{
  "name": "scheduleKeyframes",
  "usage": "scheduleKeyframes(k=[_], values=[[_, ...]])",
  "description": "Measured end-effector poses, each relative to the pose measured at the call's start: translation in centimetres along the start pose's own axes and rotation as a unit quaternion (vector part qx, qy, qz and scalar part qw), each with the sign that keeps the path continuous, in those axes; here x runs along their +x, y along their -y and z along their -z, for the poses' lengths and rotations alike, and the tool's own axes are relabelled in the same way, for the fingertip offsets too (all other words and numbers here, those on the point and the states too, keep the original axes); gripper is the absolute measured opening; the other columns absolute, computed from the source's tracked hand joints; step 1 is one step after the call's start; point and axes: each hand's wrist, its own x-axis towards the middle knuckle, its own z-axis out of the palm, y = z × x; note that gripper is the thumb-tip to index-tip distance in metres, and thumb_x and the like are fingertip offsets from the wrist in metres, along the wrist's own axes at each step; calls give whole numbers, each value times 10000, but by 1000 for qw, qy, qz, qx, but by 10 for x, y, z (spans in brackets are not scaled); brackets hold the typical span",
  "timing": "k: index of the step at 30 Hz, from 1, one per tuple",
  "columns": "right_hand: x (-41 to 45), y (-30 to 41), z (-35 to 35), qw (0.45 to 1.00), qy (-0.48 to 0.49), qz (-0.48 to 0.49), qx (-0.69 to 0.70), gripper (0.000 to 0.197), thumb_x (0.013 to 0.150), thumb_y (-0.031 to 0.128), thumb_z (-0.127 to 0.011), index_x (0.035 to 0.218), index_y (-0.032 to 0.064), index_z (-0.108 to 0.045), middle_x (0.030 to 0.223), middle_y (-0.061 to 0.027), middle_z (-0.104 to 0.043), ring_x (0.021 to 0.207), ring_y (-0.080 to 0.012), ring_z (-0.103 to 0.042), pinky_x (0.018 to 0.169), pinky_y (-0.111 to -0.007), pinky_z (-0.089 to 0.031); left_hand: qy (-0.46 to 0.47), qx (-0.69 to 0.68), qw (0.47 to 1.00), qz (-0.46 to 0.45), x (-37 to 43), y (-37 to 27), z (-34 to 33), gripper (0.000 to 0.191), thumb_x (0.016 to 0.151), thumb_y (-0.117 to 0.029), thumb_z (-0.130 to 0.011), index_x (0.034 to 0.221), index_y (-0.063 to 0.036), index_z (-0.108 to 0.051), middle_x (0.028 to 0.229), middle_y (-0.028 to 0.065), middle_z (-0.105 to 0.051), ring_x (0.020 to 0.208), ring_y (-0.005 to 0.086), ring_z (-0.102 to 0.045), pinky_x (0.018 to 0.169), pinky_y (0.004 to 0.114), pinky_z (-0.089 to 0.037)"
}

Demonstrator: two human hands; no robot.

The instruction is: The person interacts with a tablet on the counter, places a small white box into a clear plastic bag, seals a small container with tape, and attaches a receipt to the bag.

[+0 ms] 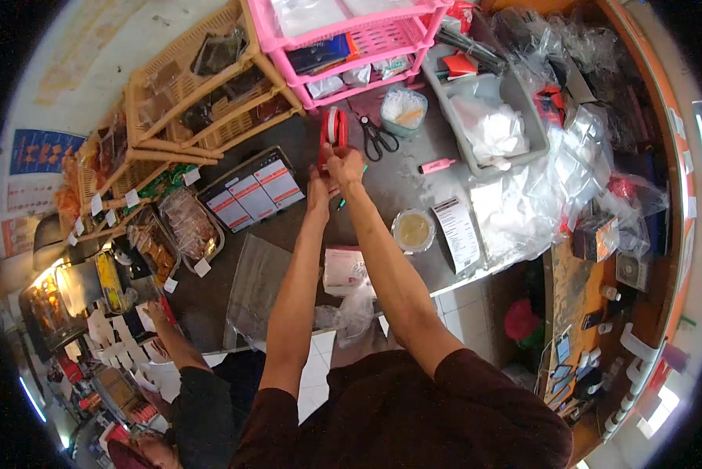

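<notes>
Both my hands are close together at the near end of a red tape dispenser with a white roll. My right hand lies over its front, fingers bent. Just left and a little lower is my left hand, its fingertips by the dispenser's edge. Whether either hand pinches a piece of tape cannot be told. A green pen shows partly beneath the hands. Black-handled scissors lie to the right, and a tablet stands to the left. Between my forearms rests a pink-and-white box beside clear plastic.
A pink plastic rack and wooden basket shelves stand behind. Rightward are a grey bin, a pink marker, a round sealed cup, a printed receipt and plastic bags. Another person's hand is at lower left.
</notes>
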Motion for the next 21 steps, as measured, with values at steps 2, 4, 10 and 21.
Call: scheduleKeyframes(k=[2,4,10,21], values=[[-47,4,-12,995,-53,14,83,412,842,403,-728,1035,39,-719,1210,-194,-622,1083,-267,-615,890,-373,-480,24,-30,999,15,-8,10,25,778,973,-674,-239,1181,-17,-599,1089,136,-662,981,247,-633,912,384,-455],[-99,1,-18,971,-155,144,113,291,863,305,-725,956,31,-748,1105,-154,-663,984,-237,-642,841,-347,-497,64,-62,996,0,-7,-5,40,783,955,-703,-276,1198,-23,-576,1078,124,-652,957,241,-622,863,365,-474],[-250,-34,-7,983,15,-4,183,211,923,166,-682,1034,-11,-709,802,-8,-657,748,-93,-605,638,-239,-480,190,-10,981,26,-18,-25,59,754,943,-643,-422,1229,25,-621,1211,172,-645,1153,279,-591,1028,384,-401],[-229,-27,13,985,67,-124,98,254,895,167,-701,1047,-36,-705,702,-43,-665,565,-76,-564,486,-250,-437,-15,135,985,-103,-28,4,47,365,983,-335,-591,1114,-19,-716,926,61,-704,792,132,-639,703,274,-522]])
